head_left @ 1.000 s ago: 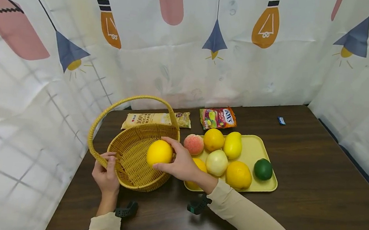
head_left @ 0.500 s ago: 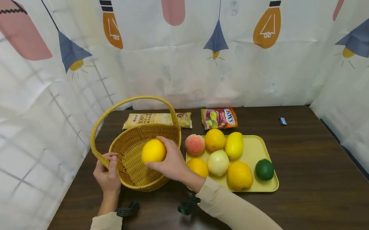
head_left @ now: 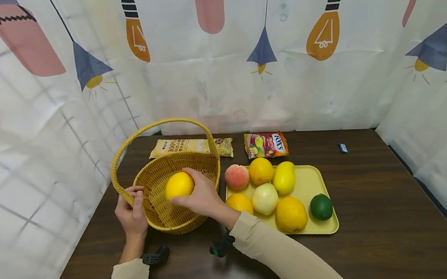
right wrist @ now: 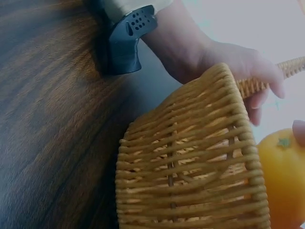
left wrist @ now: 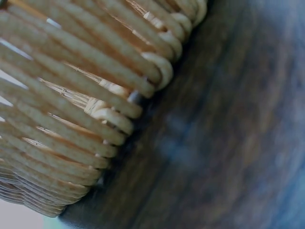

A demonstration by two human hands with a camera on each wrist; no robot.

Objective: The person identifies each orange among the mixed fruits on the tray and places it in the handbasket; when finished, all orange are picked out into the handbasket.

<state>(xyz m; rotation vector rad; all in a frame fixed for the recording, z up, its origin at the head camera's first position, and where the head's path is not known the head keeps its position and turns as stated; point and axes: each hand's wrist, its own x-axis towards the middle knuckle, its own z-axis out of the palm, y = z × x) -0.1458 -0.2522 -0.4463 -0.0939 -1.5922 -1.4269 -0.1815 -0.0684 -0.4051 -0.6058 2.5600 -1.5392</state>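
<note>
A yellow wicker basket (head_left: 156, 194) with a tall arched handle (head_left: 135, 135) stands on the left of the table. My left hand (head_left: 132, 215) grips it where the handle meets the left side; the right wrist view shows those fingers curled round the handle. Over the basket's opening, my right hand (head_left: 204, 196) holds an orange (head_left: 179, 186) between thumb and fingers. The right wrist view has this orange (right wrist: 281, 179) close to the rim, with only a fingertip of the hand visible. Woven basket side (left wrist: 62, 109) fills much of the left wrist view.
Right of the basket, a yellow tray (head_left: 311, 178) bears oranges, a peach (head_left: 237, 177), a pale round fruit (head_left: 265, 199), a yellow fruit (head_left: 284, 177) and a green one (head_left: 321, 207). Behind lie a long food packet (head_left: 190, 146), a candy bag (head_left: 265, 145) and a small blue wrapper (head_left: 343, 148).
My right hand has carried the orange leftward, further over the basket. An orange at the tray's near left corner is less covered by my arm. The left hand keeps its grip.
</note>
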